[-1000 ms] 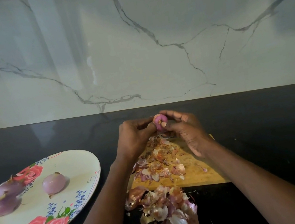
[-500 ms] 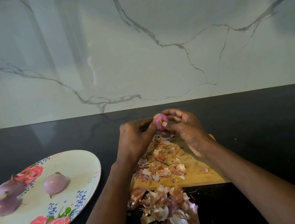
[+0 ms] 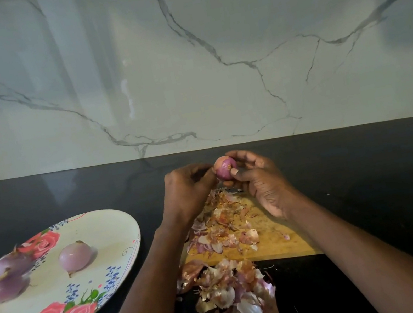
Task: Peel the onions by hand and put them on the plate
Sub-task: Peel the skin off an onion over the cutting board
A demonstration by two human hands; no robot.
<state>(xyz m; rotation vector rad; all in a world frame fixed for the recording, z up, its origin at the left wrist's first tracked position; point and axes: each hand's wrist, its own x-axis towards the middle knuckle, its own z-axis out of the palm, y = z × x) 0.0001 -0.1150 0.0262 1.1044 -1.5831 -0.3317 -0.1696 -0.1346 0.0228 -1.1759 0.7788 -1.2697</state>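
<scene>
On the black counter (image 3: 370, 182), three peeled onions (image 3: 75, 256) are already laid on the plate (image 3: 118, 227), while a fourth onion (image 3: 225, 167), part-skinned, is gripped by the left hand (image 3: 188, 190) and right hand (image 3: 261, 177) above the cutting board (image 3: 272, 238).

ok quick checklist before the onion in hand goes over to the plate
1. Onion held firmly: ok, right hand cups it and the left hand pinches at its side.
2. Onion fully peeled: not ok, a pale flap of skin shows on its left side.
3. Free room on the plate: ok, three peeled onions sit left of centre.
4. Path to the plate: ok, only bare counter lies between.
5. Peels off the plate: ok.
</scene>
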